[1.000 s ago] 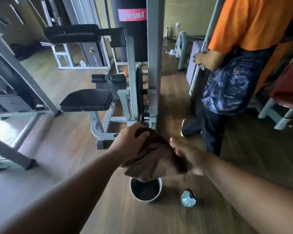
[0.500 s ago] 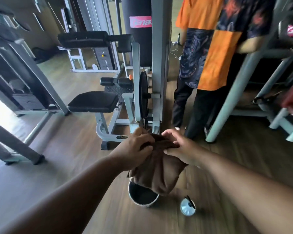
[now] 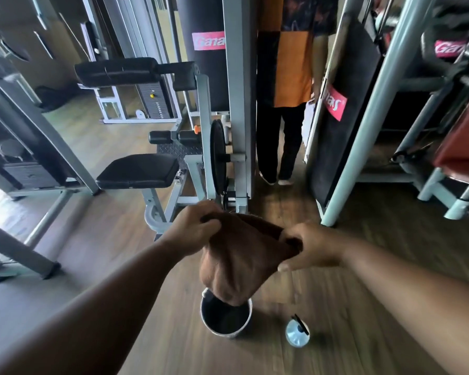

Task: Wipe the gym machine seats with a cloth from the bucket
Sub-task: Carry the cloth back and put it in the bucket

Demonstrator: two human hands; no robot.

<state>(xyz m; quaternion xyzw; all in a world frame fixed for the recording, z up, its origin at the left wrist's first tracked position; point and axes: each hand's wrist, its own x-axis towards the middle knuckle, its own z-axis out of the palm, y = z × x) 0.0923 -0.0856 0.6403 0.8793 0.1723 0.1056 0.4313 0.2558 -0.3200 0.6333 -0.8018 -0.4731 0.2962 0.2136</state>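
A brown cloth [image 3: 241, 258] hangs spread between my two hands, its lower end dangling over the metal bucket [image 3: 226, 318] on the wooden floor. My left hand [image 3: 192, 228] grips the cloth's top left edge and my right hand [image 3: 312, 246] pinches its right edge. A gym machine with a black padded seat [image 3: 137, 170] and a black upper pad [image 3: 117, 71] stands to the left, beyond my hands.
A small spray bottle [image 3: 297, 332] stands on the floor right of the bucket. A person in an orange top [image 3: 290, 77] stands behind the grey upright post [image 3: 238, 104]. Punching bags, grey frames and a red padded bench [image 3: 463, 142] crowd the right side.
My hands have pulled apart and opened the bunched cloth out wider above the bucket. The person in orange has moved further back behind the post.
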